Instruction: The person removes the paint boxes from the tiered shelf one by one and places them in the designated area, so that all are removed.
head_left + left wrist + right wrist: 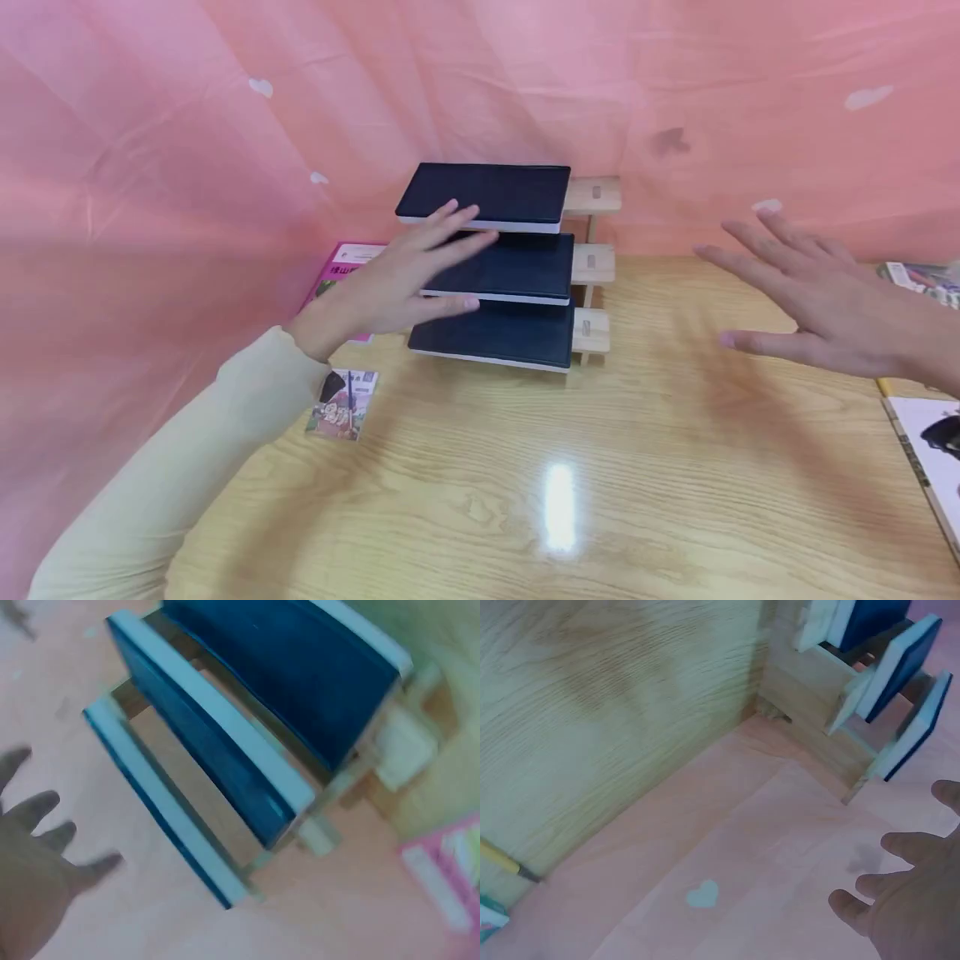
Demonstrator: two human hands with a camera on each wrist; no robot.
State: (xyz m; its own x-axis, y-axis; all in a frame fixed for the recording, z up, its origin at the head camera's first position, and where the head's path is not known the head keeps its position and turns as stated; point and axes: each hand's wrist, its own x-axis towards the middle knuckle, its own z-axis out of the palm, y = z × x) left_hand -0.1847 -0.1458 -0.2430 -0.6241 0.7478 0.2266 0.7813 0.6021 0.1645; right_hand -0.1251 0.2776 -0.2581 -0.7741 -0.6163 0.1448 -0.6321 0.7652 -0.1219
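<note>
A three-tier wooden rack (592,265) stands at the back of the table, each tier topped by a flat panel with a dark navy face and white edge, such as the top panel (487,190). My left hand (397,279) hovers in front of the panels with fingers spread, holding nothing. Over the table's right side, my right hand (817,300) is also spread and holds nothing, apart from the rack. The left wrist view shows the panels (300,667) blurred, beside the left hand (34,870). In the right wrist view, fingers of the right hand (915,900) appear below the rack (810,697).
Left of the rack lie a magenta-covered book (326,271) and a smaller illustrated booklet (341,412). Printed matter (922,279) and a white book (926,450) sit at the right edge. A pink curtain (675,100) hangs behind the wooden table (465,500).
</note>
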